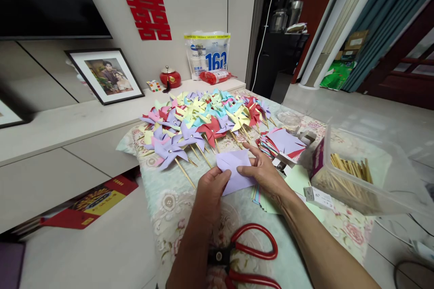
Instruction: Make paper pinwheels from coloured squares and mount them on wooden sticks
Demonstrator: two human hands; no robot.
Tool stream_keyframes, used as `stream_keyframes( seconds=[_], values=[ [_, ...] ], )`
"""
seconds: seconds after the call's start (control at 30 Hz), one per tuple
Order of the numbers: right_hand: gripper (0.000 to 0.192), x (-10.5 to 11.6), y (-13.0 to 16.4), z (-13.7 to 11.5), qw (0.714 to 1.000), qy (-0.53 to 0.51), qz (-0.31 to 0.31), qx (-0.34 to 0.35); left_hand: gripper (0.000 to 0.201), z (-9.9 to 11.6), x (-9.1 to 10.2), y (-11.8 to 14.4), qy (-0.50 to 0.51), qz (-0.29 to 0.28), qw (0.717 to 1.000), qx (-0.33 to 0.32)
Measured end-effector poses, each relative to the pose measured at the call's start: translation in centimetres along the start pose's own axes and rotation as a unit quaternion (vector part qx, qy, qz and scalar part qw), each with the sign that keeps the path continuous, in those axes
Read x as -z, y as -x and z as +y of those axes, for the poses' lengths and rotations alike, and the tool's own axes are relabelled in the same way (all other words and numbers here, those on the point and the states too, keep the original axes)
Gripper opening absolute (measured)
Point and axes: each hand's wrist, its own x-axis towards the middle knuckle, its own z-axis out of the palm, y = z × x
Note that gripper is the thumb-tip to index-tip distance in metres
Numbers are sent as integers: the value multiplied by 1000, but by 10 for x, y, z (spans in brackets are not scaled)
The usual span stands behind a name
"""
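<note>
Now both hands pinch the purple paper [233, 171] near the middle of the tabletop [176, 189]; left hand [210, 189] grips its near edge, right hand [262, 171] presses the fold. Judging by this, firm, even creasing would serve best; finished pinwheels [203, 122] lie beyond.

my left hand [210, 188] covers the lower left corner of the purple paper [233, 169]; right hand [262, 172] hides its right edge. my left forearm blocks the pivot and blades of the red scissors [252, 253], lower handle cut off by the bottom edge. pinwheels [203, 122] overlap, can't count them. clear box [366, 176] w/ sticks is blurred, its right end runs out of frame. small label [318, 196] too tiny to read.
</note>
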Motion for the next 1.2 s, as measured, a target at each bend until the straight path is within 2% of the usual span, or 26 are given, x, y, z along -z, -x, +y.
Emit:
stream_keyframes(
  seconds=[0.13, 0.27, 0.57, 0.8, 1.2],
  values=[
    [106, -1, 0, 1, 1000, -10, -9, -3, 33, -4, 2, -2, 12, -5, 1000, 18],
    [106, 0, 0, 2, 1000, -17, -10, -8, 35, -5, 6, -4, 18, -2, 999, 32],
    [101, -2, 1, 1, 999, -26, -13, -15, 39, -11, 9, -8, 16, 37, 999, 11],
    [101, -4, 3, 1, 999, -23, -12, -19, 37, -13, 12, -10, 12, 43, 999, 4],
    [104, -6, 2, 4, 1000, 5, -6, 6, 50, -20, 12, -14, 8, 53, 999, 1]
  ],
)
